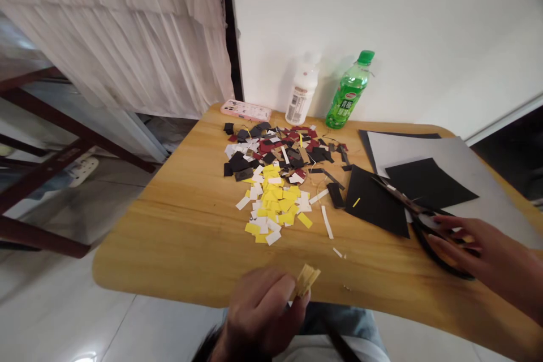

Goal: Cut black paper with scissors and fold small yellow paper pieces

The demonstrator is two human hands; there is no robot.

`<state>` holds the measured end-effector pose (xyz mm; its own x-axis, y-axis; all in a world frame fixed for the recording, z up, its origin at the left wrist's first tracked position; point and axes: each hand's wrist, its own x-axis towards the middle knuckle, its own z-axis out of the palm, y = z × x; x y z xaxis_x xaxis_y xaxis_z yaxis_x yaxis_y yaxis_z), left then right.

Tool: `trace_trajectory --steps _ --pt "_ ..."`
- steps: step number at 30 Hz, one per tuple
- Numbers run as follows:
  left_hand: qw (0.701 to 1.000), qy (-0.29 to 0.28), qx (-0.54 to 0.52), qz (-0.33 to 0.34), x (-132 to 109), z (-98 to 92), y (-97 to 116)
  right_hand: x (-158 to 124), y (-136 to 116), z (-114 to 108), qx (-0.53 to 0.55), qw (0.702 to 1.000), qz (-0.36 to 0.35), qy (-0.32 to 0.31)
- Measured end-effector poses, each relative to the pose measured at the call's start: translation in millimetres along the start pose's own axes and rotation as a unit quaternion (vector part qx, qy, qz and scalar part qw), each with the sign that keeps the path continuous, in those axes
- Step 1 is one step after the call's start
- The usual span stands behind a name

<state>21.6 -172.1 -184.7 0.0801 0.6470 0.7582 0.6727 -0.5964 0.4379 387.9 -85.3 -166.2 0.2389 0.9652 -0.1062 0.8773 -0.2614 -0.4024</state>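
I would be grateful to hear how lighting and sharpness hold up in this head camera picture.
In the head view, wide-angle distortion bows the wooden table, the left hand looks slightly soft, the green bottle casts a faint shadow on the wall, and glare marks the floor tile.

Head-worn view, tilted somewhat downward

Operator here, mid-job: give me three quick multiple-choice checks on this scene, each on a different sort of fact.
1. Where is the pink phone?
A) At the wooden table's back edge
B) On the black paper
C) On the floor

2. What colour are the handles of the scissors under the right hand?
A) Green
B) Black
C) White

3. What is the left hand doing?
A) Lying flat on the table
B) Pinching yellow paper
C) Holding nothing

1: A, it lies by the wall.
2: B, black loops show beneath the fingers.
3: B, the paper sticks out between its fingers.
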Motion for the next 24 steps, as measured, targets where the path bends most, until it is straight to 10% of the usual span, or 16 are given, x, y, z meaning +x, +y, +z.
trace_trajectory --steps 10,24 --pt "0.997 -0.041 0.024 0.068 -3 7.2 -2 30 14 5 -0.16 0.975 -0.15 -0.034" --pt "0.998 -0.006 0.035 0.056 -2 8.5 -2 21 -8 -8 -0.18 0.979 -0.052 -0.083"
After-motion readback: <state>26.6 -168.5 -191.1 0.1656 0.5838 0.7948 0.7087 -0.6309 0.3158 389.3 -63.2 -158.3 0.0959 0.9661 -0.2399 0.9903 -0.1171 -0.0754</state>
